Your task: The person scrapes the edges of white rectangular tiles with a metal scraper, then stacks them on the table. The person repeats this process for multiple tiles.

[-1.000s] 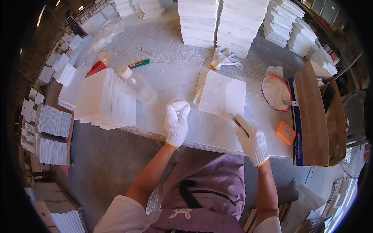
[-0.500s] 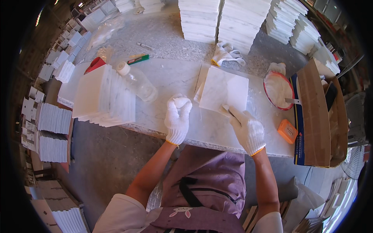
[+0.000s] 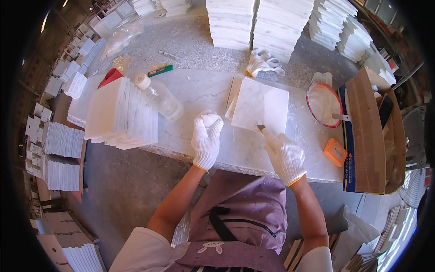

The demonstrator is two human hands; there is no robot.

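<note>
Both my hands wear white knitted gloves with yellow cuffs. My right hand (image 3: 284, 156) is closed round a small scraper blade (image 3: 261, 128), whose dark tip lies over the near edge of a square white marble tile (image 3: 259, 104). Most of the tool is hidden in the fingers. That tile lies flat on at least one other tile (image 3: 231, 109), which sticks out on its left. Left of them, my left hand (image 3: 207, 138) is curled above the slab worktop, its fingers bent round something whitish that I cannot make out.
Marble tiles (image 3: 120, 113) stand in a leaning row at left, beside a clear bottle (image 3: 161, 97). To the right are a red-rimmed bowl of white powder (image 3: 324, 106), an orange box (image 3: 335, 152) and a cardboard box (image 3: 367, 136). Tall tile stacks (image 3: 231, 25) rise behind a spare glove (image 3: 265, 63).
My right hand has shifted slightly left and down and has turned, so the blade's dark tip shows more plainly over the tile. The left hand has hardly moved.
</note>
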